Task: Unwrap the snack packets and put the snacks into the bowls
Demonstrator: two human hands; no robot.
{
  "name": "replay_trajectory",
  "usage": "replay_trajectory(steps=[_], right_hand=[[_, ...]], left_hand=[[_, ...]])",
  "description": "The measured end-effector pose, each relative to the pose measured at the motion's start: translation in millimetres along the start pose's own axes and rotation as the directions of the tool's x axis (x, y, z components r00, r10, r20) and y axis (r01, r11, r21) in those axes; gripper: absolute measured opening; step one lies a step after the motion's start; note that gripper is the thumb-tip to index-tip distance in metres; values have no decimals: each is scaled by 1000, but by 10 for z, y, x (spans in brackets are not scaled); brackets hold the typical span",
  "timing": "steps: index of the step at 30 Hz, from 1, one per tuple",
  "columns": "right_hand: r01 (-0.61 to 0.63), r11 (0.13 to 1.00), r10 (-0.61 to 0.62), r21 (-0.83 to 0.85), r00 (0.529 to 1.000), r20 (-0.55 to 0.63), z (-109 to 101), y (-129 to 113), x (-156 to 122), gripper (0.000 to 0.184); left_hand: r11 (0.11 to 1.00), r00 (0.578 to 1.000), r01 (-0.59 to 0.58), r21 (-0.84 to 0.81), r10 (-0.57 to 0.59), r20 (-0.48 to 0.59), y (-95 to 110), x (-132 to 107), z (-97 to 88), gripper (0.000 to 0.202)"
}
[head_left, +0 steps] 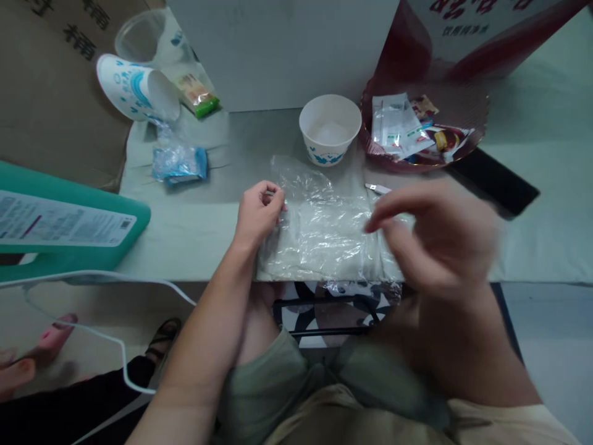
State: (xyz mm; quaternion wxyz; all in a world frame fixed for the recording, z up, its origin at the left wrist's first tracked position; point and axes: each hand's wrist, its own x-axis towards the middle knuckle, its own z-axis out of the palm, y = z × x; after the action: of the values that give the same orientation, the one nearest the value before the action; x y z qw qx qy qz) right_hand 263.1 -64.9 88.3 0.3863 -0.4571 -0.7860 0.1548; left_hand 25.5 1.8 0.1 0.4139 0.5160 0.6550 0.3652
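Observation:
A clear, crinkled plastic bag [324,232] lies spread flat on the table, its lower end hanging over the front edge. At its left edge my left hand [260,213] is closed, thumb and fingers pinched on the plastic. Raised over the bag's right side, my right hand [440,241] is blurred by motion. Its fingers are curled, with thumb and index tips close together; whatever they hold, if anything, I cannot make out. A small white-and-metal tool [377,188] lies just beyond the right hand, partly covered by it. Behind the bag stands a white paper bowl [330,131] with blue print.
A red-tinted bowl [393,162] with wrapped packets stands back right, beside a black flat object [498,179]. Blue plastic-wrapped packs [180,165], tipped paper bowls [134,89] and a green jug [92,216] are at left. A white cable [120,346] hangs there; another person's foot [162,340] shows below.

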Motion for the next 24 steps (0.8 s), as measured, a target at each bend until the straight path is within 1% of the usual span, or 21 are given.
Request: replay_trajectory(steps=[1,2,3,4,5,6,8,9,10,11,12,13,14,15,16,17,18,20,21,22,24], right_hand=[[34,999,-42,39,972,229,34,-31,-35,21],[69,995,-93,75,917,388,81,-33,-70,21],[88,993,-115,78,863,493,139,-8,-105,24],[91,995,-97,39,809,579,206,39,-138,28],[84,996,-61,-8,790,610,278,103,-169,32],[64,997,-22,-48,798,603,348,179,-196,35],[3,996,43,-88,851,523,461,350,-234,39],[-28,996,67,-90,881,468,496,437,-243,40],[-58,994,91,-92,909,407,514,522,-247,42],[-90,991,120,-103,932,342,516,601,-247,43],[-125,985,154,-121,951,270,503,670,-246,43],[-162,976,189,-147,963,193,477,724,-244,43],[-195,964,218,-178,969,120,442,758,-245,42],[-218,953,235,-210,970,58,400,770,-250,40],[-227,946,237,-233,971,18,356,758,-261,37],[-216,947,225,-237,974,14,314,722,-280,34],[-184,959,199,-215,979,52,277,666,-309,31],[-76,990,101,-116,968,229,233,515,-398,30],[-16,997,39,-71,939,342,229,433,-455,35],[42,998,-16,-49,895,446,236,358,-516,43],[148,984,-67,-96,814,576,275,245,-633,61]], left_hand=[[1000,1000,2,15,-2,-22,-32,36,-9,8],[999,998,1,43,2,-58,-70,75,-23,6],[996,994,-7,85,16,-109,-111,111,-42,5],[990,984,-25,141,49,-171,-150,139,-66,9],[976,966,-57,208,107,-237,-182,151,-93,18],[954,936,-100,284,187,-298,-201,143,-122,29],[877,856,-205,435,377,-355,-190,58,-175,45],[828,821,-269,491,464,-332,-159,-17,-194,45],[778,800,-344,526,536,-269,-117,-108,-205,40],[727,795,-437,530,588,-150,-68,-208,-207,30],[676,789,-543,499,614,26,-19,-311,-199,21],[627,760,-638,446,606,236,22,-409,-183,18],[588,711,-703,401,558,429,52,-497,-160,24],[562,655,-741,368,482,582,68,-573,-132,35],[543,612,-758,362,397,684,70,-633,-102,50],[529,593,-759,379,322,738,62,-677,-75,64],[518,593,-753,405,269,759,45,-706,-54,73],[507,604,-744,434,234,761,7,-721,-37,74],[505,608,-745,436,247,755,-8,-713,-43,65],[504,610,-749,430,270,745,-18,-696,-58,51],[515,613,-756,403,341,713,-20,-651,-102,22]])
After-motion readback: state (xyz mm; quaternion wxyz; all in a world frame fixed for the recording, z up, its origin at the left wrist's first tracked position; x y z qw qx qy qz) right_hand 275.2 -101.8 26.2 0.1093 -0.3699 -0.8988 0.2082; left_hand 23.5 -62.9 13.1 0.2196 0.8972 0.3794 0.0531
